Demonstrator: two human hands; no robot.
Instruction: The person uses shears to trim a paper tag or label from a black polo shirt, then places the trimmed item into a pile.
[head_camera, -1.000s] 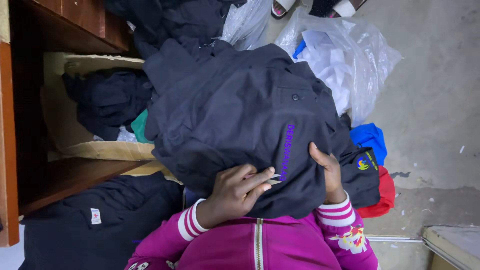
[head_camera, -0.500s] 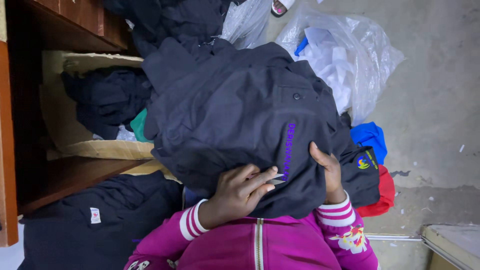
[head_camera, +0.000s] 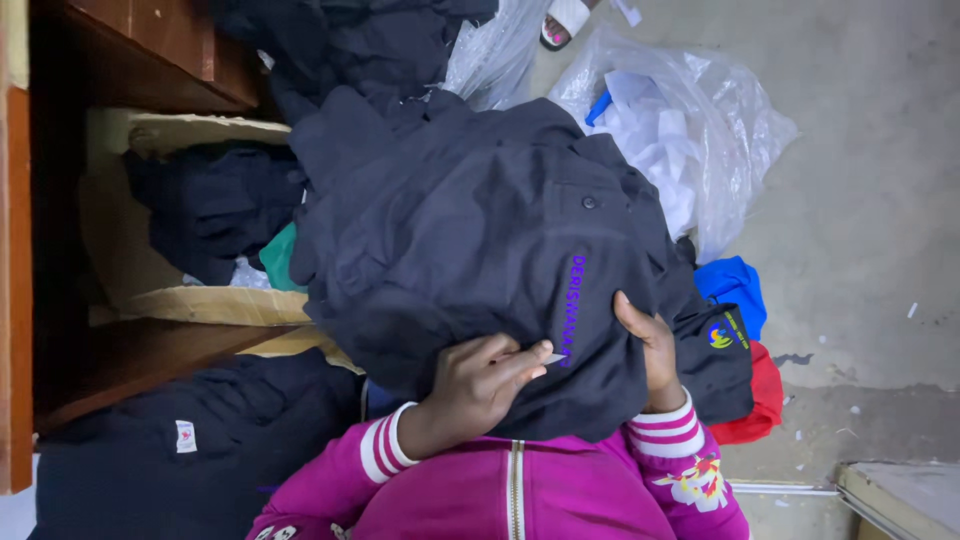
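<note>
Two bare hands hold a dark navy garment (head_camera: 470, 240) draped over the person's lap, near the bottom centre of the view. Left hand (head_camera: 480, 385), at a magenta cuff with white stripes, has its fingers curled and pressed into the cloth beside a line of purple embroidered lettering; a thin pale object shows at its fingertips, too small to identify. Right hand (head_camera: 648, 345) grips the garment's near right edge, thumb lying on top of the fabric. Far left, a cardboard box (head_camera: 150, 290) containing more dark clothing sits within a wooden shelf unit (head_camera: 120, 60). Another dark garment bearing a small white label (head_camera: 150, 450) lies near left. To the right, blue cloth (head_camera: 738, 288) and red cloth (head_camera: 762, 400) protrude from beneath the held garment, and a clear plastic bag (head_camera: 720, 120) of white fabric rests farther off on the concrete floor (head_camera: 880, 230).
</note>
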